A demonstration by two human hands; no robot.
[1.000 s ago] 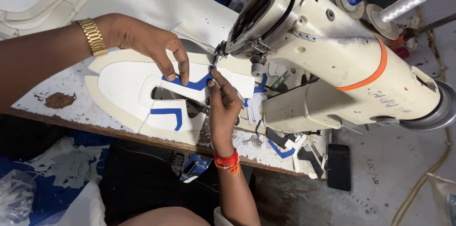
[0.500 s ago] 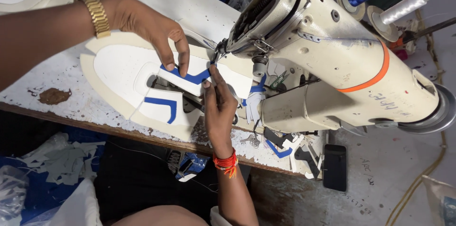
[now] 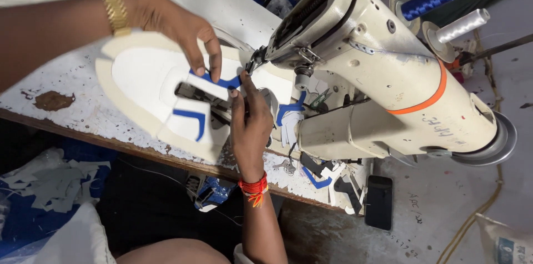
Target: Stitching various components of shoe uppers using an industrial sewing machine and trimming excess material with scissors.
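Note:
A white shoe-upper piece [image 3: 139, 83] with a cream border and blue trim lies on the worn white table [image 3: 72, 114] under the head of a cream sewing machine [image 3: 377, 75]. My left hand [image 3: 177, 31], with a gold watch on its wrist, presses its fingertips down on the blue strip [image 3: 222, 82] of the piece. My right hand [image 3: 250, 125], with a red thread band at the wrist, pinches the edge of the piece right beside the needle [image 3: 251, 67].
A blue thread spool [image 3: 427, 0] and a white one [image 3: 461, 25] stand behind the machine. Loose blue and white cut pieces [image 3: 311, 172] lie at the table's front edge, beside a dark phone [image 3: 379, 202]. Scraps [image 3: 55, 186] litter the floor at the left.
The shoe piece has been turned and shifted left under the needle. Both hands moved with it, the left fingers sliding along the blue strip.

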